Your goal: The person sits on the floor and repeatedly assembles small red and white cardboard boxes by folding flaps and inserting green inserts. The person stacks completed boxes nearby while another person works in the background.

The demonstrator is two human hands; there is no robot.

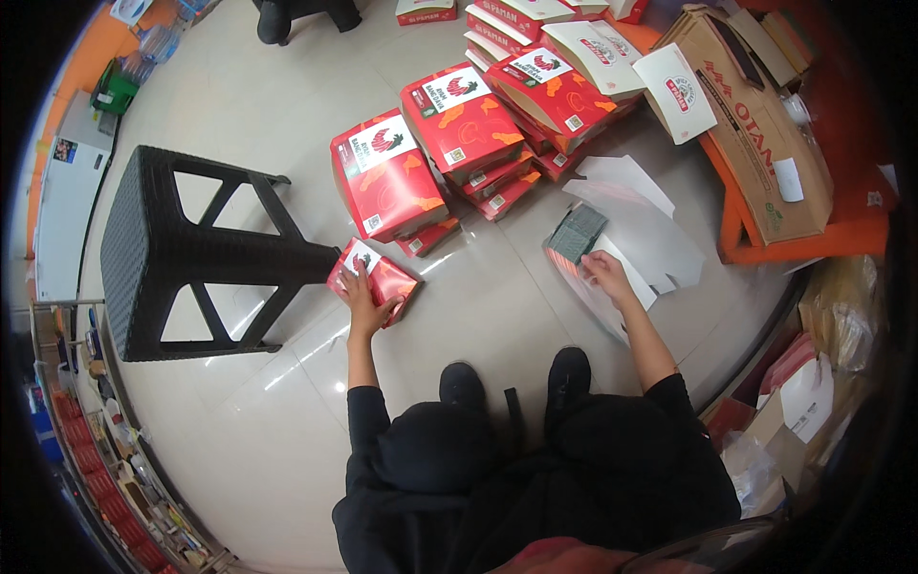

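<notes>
My left hand [361, 301] lies with fingers spread across the top of a small red carton [397, 281] that has a white printed panel. This carton is on the floor beside a stool leg. My right hand [604, 271] is closed, fingertips pinched at the lower corner of a dark grey-green flat packet [579, 232]. What sits between those fingertips is too small to make out. Under the packet is a translucent plastic bag [660, 234], with white card [631, 272] showing in and around it.
Stacks of larger red cartons [461, 115] stand ahead. A black plastic stool [143, 258] is at the left. On the right, an orange table [784, 247] bears a brown cardboard box [765, 182]. White-and-red cartons [675, 94] overhang its edge. Shelves [105, 478] line the lower left.
</notes>
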